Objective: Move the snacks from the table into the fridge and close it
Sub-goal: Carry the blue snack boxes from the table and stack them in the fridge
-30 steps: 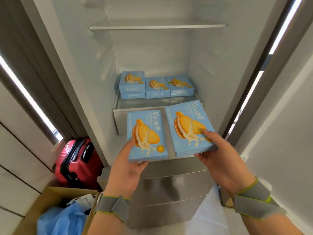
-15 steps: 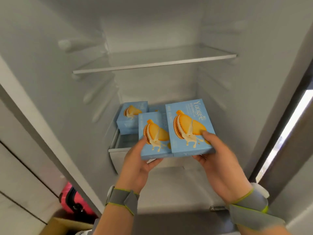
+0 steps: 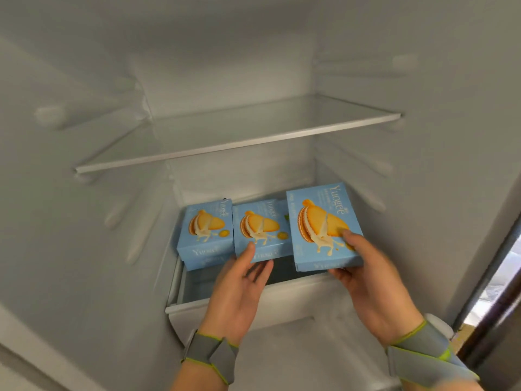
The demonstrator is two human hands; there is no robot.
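The open fridge fills the head view. In its white drawer a light-blue snack box lies at the back left on top of another box. My left hand holds a second blue snack box just right of it over the drawer, thumb on its face and fingers underneath. My right hand grips a third, nearer blue snack box by its lower right corner, above the drawer's right side. What lies behind the two held boxes is hidden.
A bare glass shelf spans the fridge above the drawer. Ribbed side walls close in left and right. The fridge's dark right edge borders a bright strip of room at the right. Grey bands wrap both wrists.
Both hands have carried their boxes forward from in front of the fridge into it, over the drawer. My left hand's box now sits beside the back-left box. The view has moved closer.
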